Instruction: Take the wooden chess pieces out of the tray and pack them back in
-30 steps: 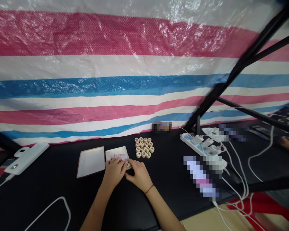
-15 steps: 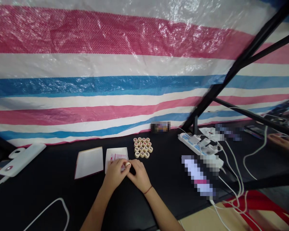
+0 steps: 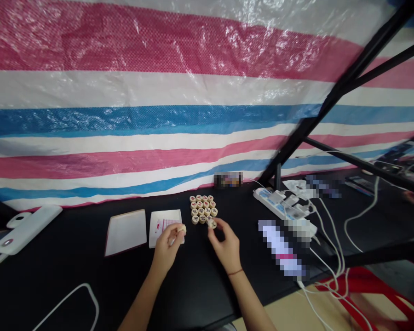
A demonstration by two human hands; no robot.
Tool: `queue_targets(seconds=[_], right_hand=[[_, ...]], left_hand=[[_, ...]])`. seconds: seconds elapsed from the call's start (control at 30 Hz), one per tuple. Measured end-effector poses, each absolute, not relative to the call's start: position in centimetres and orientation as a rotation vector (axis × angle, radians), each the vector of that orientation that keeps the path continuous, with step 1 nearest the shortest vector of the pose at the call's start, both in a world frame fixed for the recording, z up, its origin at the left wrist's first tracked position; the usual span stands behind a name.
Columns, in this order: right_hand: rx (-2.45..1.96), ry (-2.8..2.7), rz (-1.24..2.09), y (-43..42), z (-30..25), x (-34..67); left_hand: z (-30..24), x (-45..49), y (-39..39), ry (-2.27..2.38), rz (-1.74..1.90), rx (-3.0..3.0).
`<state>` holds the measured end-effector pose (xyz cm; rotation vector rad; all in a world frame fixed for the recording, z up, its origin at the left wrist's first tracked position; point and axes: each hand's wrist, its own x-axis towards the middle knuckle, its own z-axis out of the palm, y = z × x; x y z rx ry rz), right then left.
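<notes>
My left hand (image 3: 168,241) pinches a round Chinese chess piece (image 3: 181,228) above the right side of a white box (image 3: 155,230). A sheet with red print lies in that box. Between the thumb and finger of my right hand (image 3: 227,243) is another chess piece (image 3: 211,224), at the near right corner of the grouped pieces (image 3: 201,211). Those pale discs stand in close rows, red characters on the far ones and black on the nearer ones. Whether the right-hand piece touches the table I cannot tell.
Left of the box lies a white box lid (image 3: 127,232). A white power strip (image 3: 283,204) with plugs and cables is to the right, near a blurred-out object (image 3: 281,248). A white device (image 3: 27,230) lies far left. A striped sheet (image 3: 141,124) hangs behind the black table.
My hands have parted. The right moved right to the grouped pieces with a chess piece in its fingers. The left still holds one near the box. The view shifted slightly.
</notes>
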<state>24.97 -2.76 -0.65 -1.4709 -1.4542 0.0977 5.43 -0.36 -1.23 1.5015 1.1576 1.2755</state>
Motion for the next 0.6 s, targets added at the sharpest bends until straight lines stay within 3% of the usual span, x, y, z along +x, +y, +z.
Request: queue_targets(seconds=[0.37,0.6], right_hand=[[-1.736,-1.550,-0.017,-0.9,-4.5,28.9],[-1.612,-1.501,0.072,-2.4,-1.6,26.1]], left_hand=[[-1.3,5.3,-0.2,1.196,1.249,1.568],[-0.9,5.6,-0.7,1.207,1.270,1.934]])
